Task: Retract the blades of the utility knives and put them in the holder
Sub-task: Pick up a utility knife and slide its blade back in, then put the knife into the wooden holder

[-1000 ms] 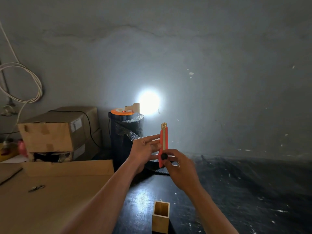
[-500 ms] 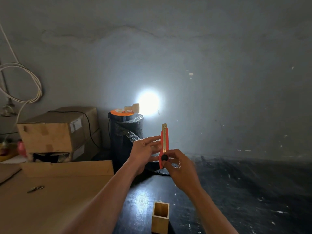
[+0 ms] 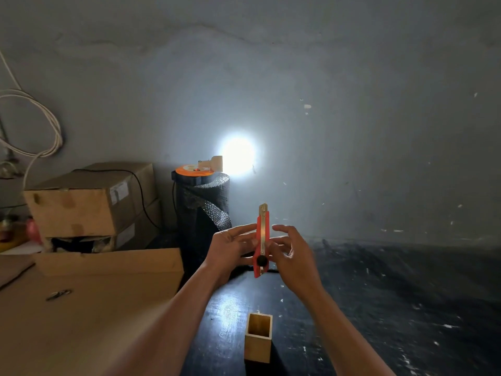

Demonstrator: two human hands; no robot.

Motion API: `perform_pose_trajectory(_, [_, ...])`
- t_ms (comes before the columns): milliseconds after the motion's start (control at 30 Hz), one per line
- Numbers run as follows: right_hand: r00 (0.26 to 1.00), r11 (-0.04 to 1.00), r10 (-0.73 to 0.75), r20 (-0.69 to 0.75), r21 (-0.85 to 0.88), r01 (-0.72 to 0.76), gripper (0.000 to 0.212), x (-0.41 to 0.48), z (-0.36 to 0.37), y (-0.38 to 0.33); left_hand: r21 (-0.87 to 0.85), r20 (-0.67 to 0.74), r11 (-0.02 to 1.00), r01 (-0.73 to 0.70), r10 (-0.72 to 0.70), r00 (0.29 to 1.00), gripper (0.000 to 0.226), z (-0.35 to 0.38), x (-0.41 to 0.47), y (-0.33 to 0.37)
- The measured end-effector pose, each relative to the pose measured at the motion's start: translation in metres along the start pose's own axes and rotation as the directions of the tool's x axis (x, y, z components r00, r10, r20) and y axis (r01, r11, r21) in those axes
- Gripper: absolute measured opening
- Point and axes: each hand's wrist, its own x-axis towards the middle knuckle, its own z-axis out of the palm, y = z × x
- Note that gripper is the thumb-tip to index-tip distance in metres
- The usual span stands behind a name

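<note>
— What is being held?

— A red utility knife is held upright, above the dark table and in front of the grey wall. Its metal tip is pointed up, and a black round knob is seen near its lower end.

— How is it held?

— The grip of the left hand is closed on the knife from the left side. The right hand is placed on the other side. Its thumb is laid against the knife near the knob, but its other fingers are spread apart and lifted off.

— Where is the holder?

— A small square wooden holder is stood on the table, below the hands and nearer to the camera. Its top is open. The knife is kept well above it.

— What else is seen?

— Stacked cardboard boxes are seen at the left. A black roll is stood behind the hands, and a bright light is shone on the wall.
</note>
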Motion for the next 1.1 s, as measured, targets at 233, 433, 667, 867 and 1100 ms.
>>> perform_pose_trajectory(233, [0.999,0.999,0.035,0.014,-0.042,-0.034,0.032,0.019,0.009,0.017,0.072,0.017,0.997,0.025,-0.026,1.000,0.032,-0.005,0.006,-0.030])
perform_pose_trajectory(433, [0.993,0.993,0.109,0.050,0.045,-0.111,0.011,0.021,0.021,0.052,0.110,-0.093,0.988,0.113,-0.102,0.990,0.033,-0.017,0.022,-0.069])
perform_pose_trajectory(667, [0.972,0.977,0.211,0.105,-0.036,-0.209,0.018,0.018,0.040,0.112,0.399,-0.221,0.878,0.265,-0.189,0.957,0.053,-0.040,0.036,-0.157])
perform_pose_trajectory(867, [0.919,0.924,0.373,0.130,-0.136,-0.356,0.012,0.013,0.066,0.161,0.515,-0.187,0.771,0.375,-0.326,0.927,0.070,-0.041,0.037,-0.210])
perform_pose_trajectory(1100, [0.869,0.865,0.473,0.144,-0.261,-0.428,0.007,-0.003,0.088,0.211,0.583,-0.189,0.686,0.435,-0.406,0.894,0.091,-0.034,0.044,-0.253])
